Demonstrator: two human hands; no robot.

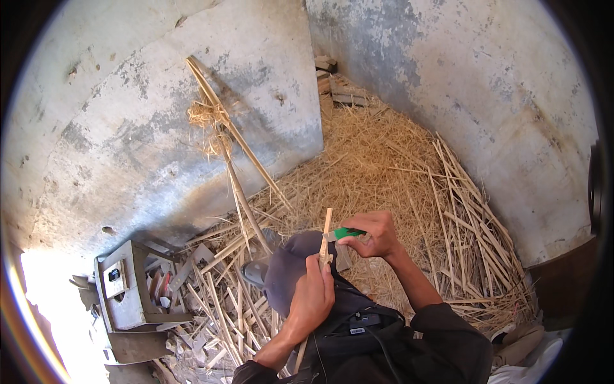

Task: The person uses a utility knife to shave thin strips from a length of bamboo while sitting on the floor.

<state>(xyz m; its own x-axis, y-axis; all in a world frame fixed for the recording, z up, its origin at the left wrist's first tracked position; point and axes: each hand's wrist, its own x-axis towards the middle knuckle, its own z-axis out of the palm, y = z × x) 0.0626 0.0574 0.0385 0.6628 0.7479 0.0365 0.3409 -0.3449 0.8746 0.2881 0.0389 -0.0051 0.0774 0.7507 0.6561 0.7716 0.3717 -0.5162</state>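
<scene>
1. Gripping the pale bamboo strip (329, 221), the left hand (312, 293) has its fingers wrapped round it, thumb laid along the side, the strip's tip standing up above the knee (286, 278). Loosen that hold and the strip could twist under pressure.
2. Over to the right hand (372, 235): fingers curled tight about the green-handled knife (348, 234), its blade apparently against the strip, just above the left hand. That's the big danger, I'd say; a downward slip could cut the left thumb.
3. Watch the grain! Should the blade bite too deep, the strip might split suddenly and send the edge toward the trouser leg.
4. A frayed curl (329, 258) sits right by the left fingertips; it could prick skin or snag.
5. Beyond, a heap of shavings (377, 150) spreads out: a dropped knife could vanish in there, and the loose strips (224, 313) might trip a foot.
</scene>
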